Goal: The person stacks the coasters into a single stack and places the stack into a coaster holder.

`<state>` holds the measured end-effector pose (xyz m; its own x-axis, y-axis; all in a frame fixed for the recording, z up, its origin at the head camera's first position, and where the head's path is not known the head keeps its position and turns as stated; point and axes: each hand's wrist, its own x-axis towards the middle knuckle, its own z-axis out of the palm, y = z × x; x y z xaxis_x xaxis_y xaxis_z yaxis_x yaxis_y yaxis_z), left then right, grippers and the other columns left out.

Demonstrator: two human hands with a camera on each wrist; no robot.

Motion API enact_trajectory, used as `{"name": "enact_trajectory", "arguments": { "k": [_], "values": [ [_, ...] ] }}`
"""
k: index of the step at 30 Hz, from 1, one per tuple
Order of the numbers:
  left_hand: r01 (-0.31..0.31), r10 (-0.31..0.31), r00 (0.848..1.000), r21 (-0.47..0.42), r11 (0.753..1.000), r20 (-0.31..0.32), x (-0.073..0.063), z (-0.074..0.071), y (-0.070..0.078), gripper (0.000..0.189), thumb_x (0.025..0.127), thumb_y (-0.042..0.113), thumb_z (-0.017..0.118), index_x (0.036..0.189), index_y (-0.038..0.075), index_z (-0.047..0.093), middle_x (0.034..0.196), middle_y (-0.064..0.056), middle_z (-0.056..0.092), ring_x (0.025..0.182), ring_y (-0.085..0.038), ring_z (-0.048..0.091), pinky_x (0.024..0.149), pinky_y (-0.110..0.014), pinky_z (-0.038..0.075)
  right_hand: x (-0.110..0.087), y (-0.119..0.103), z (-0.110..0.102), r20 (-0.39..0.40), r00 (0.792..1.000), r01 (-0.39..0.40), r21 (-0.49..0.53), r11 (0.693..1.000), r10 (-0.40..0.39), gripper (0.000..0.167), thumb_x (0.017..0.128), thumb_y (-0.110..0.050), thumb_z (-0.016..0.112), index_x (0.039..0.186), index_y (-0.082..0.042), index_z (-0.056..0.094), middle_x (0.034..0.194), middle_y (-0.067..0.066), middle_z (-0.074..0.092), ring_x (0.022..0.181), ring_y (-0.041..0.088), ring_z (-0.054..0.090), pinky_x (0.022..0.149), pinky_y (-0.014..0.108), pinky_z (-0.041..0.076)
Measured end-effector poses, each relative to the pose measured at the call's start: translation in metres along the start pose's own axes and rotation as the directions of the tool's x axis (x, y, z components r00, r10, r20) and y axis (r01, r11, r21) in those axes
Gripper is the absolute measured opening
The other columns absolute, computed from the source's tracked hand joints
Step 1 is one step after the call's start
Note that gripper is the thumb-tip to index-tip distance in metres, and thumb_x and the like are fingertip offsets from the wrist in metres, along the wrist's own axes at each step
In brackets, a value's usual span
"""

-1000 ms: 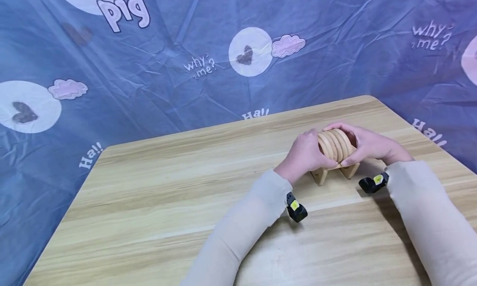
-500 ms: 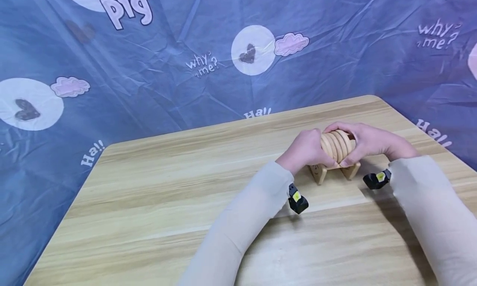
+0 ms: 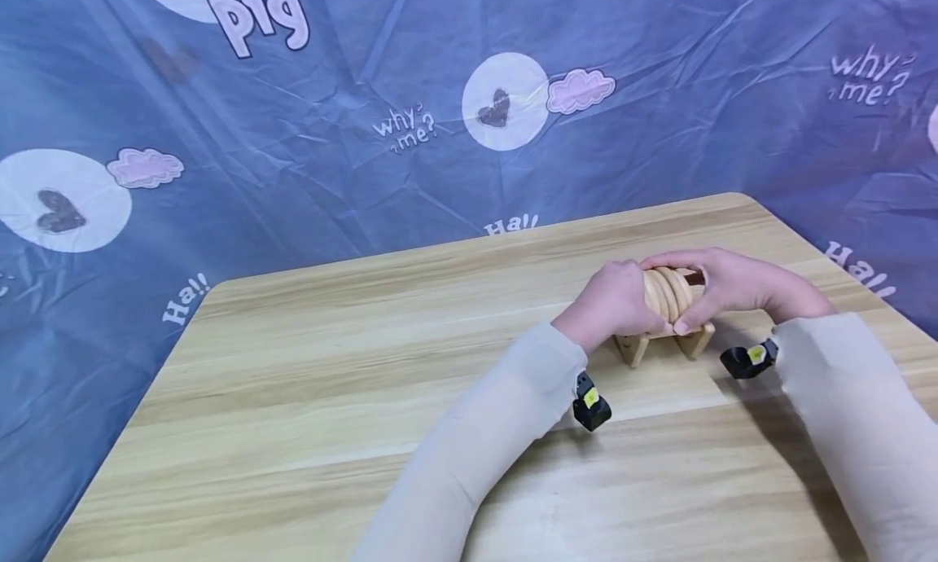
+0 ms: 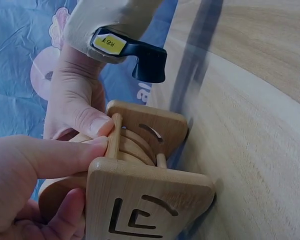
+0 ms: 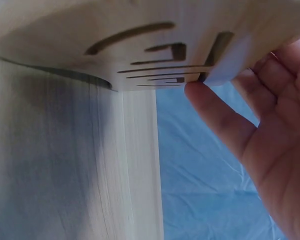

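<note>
Several round wooden discs, like coasters, stand on edge side by side in a small wooden holder at the table's right. My left hand grips the row from the left, thumb in front and fingers over the far side. From the right, my right hand grips it likewise, its thumb tip close to the left thumb at the front rail. The left wrist view shows the holder's flat end plate with cut-out slots, and some discs between the plates. My palms hide the outer discs.
The holder stands on a wood-grain table. Behind it hangs a blue printed cloth. Black wrist cameras hang below the sleeves, just above the tabletop.
My left hand has shifted slightly right over the discs, covering more of them. The two thumbs are closer together. The holder stays in place, and the head view has shifted a little.
</note>
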<state>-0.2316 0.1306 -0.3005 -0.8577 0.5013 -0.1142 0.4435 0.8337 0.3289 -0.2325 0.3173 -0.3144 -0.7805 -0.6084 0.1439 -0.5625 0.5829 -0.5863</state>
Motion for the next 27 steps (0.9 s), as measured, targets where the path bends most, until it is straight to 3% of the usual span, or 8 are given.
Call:
{"name": "enact_trajectory", "arguments": {
  "k": [8, 17, 22, 25, 27],
  "values": [
    [-0.005, 0.005, 1.000, 0.001, 1.000, 0.002, -0.001, -0.001, 0.004, 0.066, 0.064, 0.047, 0.079, 0.118, 0.017, 0.053, 0.093, 0.009, 0.056, 0.080, -0.003, 0.054, 0.069, -0.010, 0.044, -0.005, -0.001, -0.002, -0.004, 1.000, -0.025, 0.004, 1.000, 0.025, 0.080, 0.061, -0.013, 0.085, 0.133, -0.008, 0.050, 0.119, -0.033, 0.048, 0.098, -0.006, 0.051, 0.080, 0.011, 0.042],
    [-0.029, 0.024, 0.998, 0.096, 0.995, 0.054, -0.001, -0.003, 0.006, 0.067, 0.071, 0.053, 0.072, 0.126, 0.018, 0.054, 0.114, 0.010, 0.057, 0.100, -0.002, 0.054, 0.085, -0.010, 0.042, -0.001, -0.003, -0.001, -0.014, 0.999, -0.042, -0.024, 0.999, 0.042, 0.078, 0.060, -0.017, 0.085, 0.131, -0.010, 0.053, 0.117, -0.036, 0.047, 0.097, -0.009, 0.051, 0.079, 0.011, 0.043],
    [-0.057, 0.056, 0.998, 0.029, 0.998, 0.031, -0.001, 0.001, -0.002, 0.070, 0.074, 0.053, 0.068, 0.130, 0.015, 0.050, 0.119, 0.005, 0.057, 0.106, -0.005, 0.051, 0.089, -0.012, 0.041, 0.003, -0.007, -0.002, 0.021, 0.996, -0.081, -0.023, 0.996, 0.082, 0.078, 0.065, -0.017, 0.083, 0.134, -0.010, 0.048, 0.119, -0.032, 0.046, 0.100, -0.008, 0.050, 0.081, 0.013, 0.042],
    [-0.091, 0.089, 0.996, -0.097, 0.991, -0.024, -0.005, 0.005, -0.015, 0.078, 0.077, 0.047, 0.068, 0.139, 0.011, 0.037, 0.129, 0.001, 0.049, 0.111, -0.006, 0.047, 0.092, -0.013, 0.039, 0.007, -0.009, -0.001, 0.055, 0.996, -0.074, 0.006, 0.997, 0.074, 0.077, 0.068, -0.014, 0.080, 0.136, -0.008, 0.044, 0.123, -0.021, 0.048, 0.100, -0.004, 0.051, 0.082, 0.015, 0.042],
    [-0.135, 0.123, 0.990, -0.222, 0.966, -0.067, -0.012, 0.009, -0.028, 0.087, 0.078, 0.045, 0.068, 0.145, 0.011, 0.025, 0.140, 0.000, 0.039, 0.113, -0.005, 0.047, 0.096, -0.015, 0.038, 0.009, -0.008, -0.001, 0.073, 0.995, -0.068, 0.043, 0.997, 0.065, 0.078, 0.069, -0.011, 0.079, 0.136, -0.006, 0.041, 0.121, -0.014, 0.050, 0.097, 0.001, 0.053, 0.080, 0.018, 0.045]
  ]
}}
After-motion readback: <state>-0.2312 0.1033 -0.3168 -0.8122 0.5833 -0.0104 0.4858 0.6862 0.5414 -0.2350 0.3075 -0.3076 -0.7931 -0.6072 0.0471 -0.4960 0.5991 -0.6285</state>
